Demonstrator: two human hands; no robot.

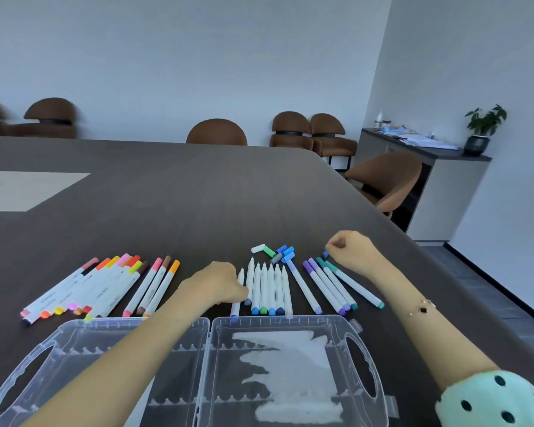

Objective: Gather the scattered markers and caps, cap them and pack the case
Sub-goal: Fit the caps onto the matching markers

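1. Fingers of the right hand (pixel 353 251) are curled and pinch a small dark-blue cap (pixel 326 253) just beyond the tips of the purple and teal markers (pixel 330 283). Fingers of the left hand (pixel 219 285) are curled round the barrel of an uncapped marker (pixel 238 292) at the left end of the bare-tipped row; the exact contact is hidden behind the knuckles.
2. Judged purpose: one hand steadies a barrel while the other fetches its matching cap.
3. Uncapped markers (pixel 269 288) lie side by side on the counter (pixel 167 195), tips pointing away, coloured end plugs toward the case, which keeps each colour readable for matching.
4. Loose caps (pixel 275 252) sit in a small cluster just beyond those tips, within short reach.
5. Warm-coloured capped markers (pixel 99 285) lie fanned to the left, apart from the unfinished group.
6. Open case (pixel 364 365) lies nearest the person, both halves flat; no markers are in it yet.
7. Materials: markers are slim white plastic cylinders with tapered tips; caps are short, smooth tubes; the case is clear rigid plastic with scalloped holding ridges and moulded handle slots; the counter is dark, matte, wood-grained.
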